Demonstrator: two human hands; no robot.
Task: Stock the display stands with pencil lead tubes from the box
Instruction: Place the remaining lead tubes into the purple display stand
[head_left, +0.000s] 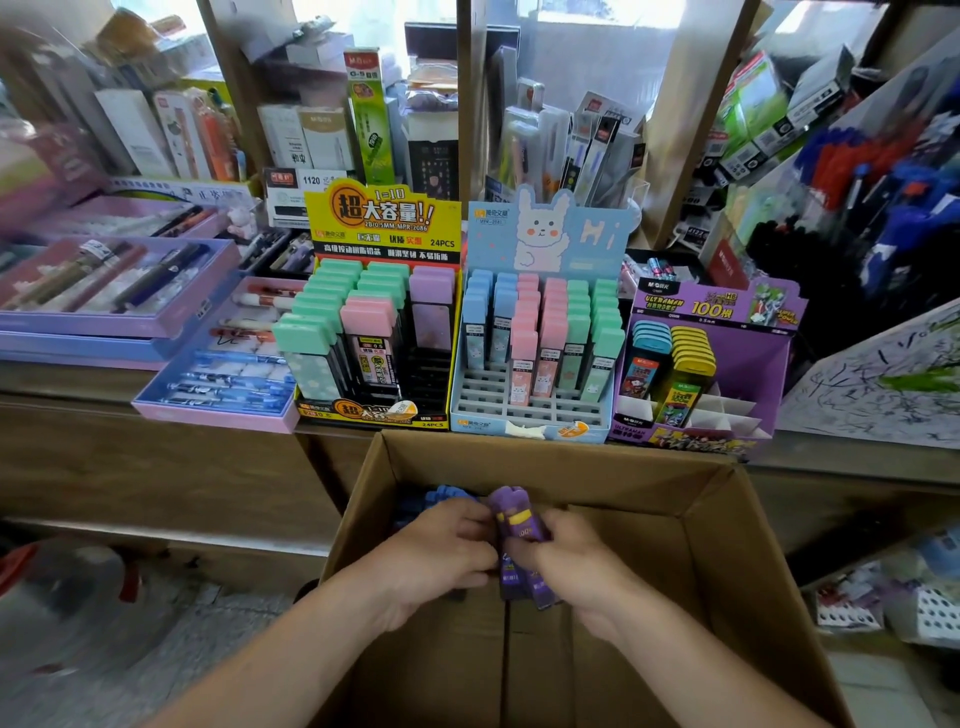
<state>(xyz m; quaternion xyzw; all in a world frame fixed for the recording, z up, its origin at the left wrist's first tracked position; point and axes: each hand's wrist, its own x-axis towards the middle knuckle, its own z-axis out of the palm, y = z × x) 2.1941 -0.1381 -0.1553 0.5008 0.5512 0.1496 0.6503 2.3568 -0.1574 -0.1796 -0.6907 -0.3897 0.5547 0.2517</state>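
Both my hands are inside the open cardboard box (727, 545) below the counter. My right hand (566, 566) grips a bundle of purple pencil lead tubes (517, 514), and my left hand (441, 551) pinches the same bundle from the left. Blue tubes (441, 496) lie in the box behind my left hand. On the counter stand three display stands: a yellow one (379, 322) with green, pink and purple tubes, a light blue rabbit one (540, 332) with blue, pink and green tubes, and a purple one (701, 364) holding blue and yellow tubes, its front slots bare.
Purple and blue pen trays (119, 306) lie on the wooden counter to the left. Packed stationery fills the shelves behind the stands. A rack of blue pens (883, 171) stands at the right, with a scribbled paper pad (883, 379) below it.
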